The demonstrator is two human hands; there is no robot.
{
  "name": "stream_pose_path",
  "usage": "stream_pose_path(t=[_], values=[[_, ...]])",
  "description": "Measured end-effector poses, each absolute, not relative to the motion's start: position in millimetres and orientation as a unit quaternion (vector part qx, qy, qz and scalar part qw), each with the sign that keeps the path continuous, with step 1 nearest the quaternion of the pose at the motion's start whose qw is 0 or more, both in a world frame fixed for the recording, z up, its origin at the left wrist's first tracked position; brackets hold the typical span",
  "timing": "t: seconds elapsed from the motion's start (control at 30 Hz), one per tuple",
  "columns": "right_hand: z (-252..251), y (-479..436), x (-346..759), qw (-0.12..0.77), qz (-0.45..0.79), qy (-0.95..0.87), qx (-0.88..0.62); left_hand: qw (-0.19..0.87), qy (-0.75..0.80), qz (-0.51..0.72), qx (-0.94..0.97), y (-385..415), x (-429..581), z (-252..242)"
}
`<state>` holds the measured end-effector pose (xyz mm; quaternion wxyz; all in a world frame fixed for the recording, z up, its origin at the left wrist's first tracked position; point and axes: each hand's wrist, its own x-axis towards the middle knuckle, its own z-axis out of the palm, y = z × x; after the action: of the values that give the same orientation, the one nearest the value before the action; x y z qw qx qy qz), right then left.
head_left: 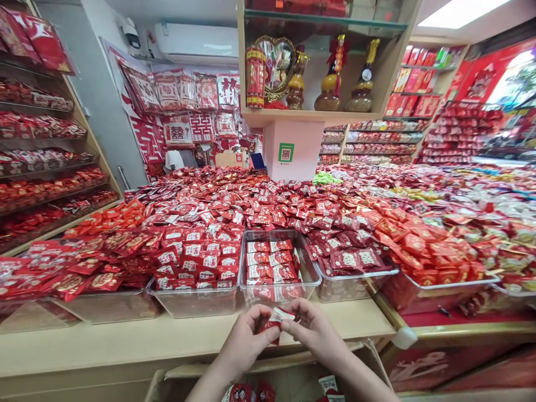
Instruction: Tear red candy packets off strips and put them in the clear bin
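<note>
Between my two hands is a small red-and-white candy packet (280, 318), held in front of the counter's edge. My left hand (251, 332) pinches its left side, and my right hand (307, 324) grips the right side with thumb and fingers. Just beyond them stands a clear plastic bin (312, 277) with similar packets (259, 258) laid in two neat columns; its right part is less filled. Beneath my forearms an open cardboard box (372, 357) holds a few red packets (242, 392) and some white-and-red ones (328, 384).
Clear bins heaped with red packets line the counter (125, 340) on both sides, including a maroon pile (352, 254) and an orange-red pile (427, 251). A display cabinet (318, 115) on a pillar overhangs the heap. Stocked shelves (46, 151) rise at left.
</note>
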<state>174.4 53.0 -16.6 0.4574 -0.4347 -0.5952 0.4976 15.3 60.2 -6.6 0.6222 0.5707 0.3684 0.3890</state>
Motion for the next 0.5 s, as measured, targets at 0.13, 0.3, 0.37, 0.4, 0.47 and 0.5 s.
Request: stream_pose_path(t=[0.13, 0.3, 0.37, 0.4, 0.47, 0.5], values=[[-21, 50, 173, 0.424, 0.524, -0.605, -0.423, 0.655, 0.369, 0.388, 0.533, 59, 16, -8], [-22, 42, 171, 0.395, 0.456, -0.647, -0.466, 0.613, 0.397, 0.374, 0.571, 61, 15, -17], [-15, 42, 172, 0.370, 0.406, -0.680, -0.486, 0.605, 0.404, 0.379, 0.571, 63, 15, -19], [-8, 44, 174, 0.359, 0.369, -0.700, -0.495, 0.605, 0.409, 0.382, 0.566, 64, 14, -21], [10, 56, 180, 0.350, 0.274, -0.737, -0.509, 0.602, 0.426, 0.389, 0.552, 65, 14, -22], [21, 66, 184, 0.352, 0.222, -0.749, -0.516, 0.600, 0.432, 0.395, 0.545, 65, 14, -22]])
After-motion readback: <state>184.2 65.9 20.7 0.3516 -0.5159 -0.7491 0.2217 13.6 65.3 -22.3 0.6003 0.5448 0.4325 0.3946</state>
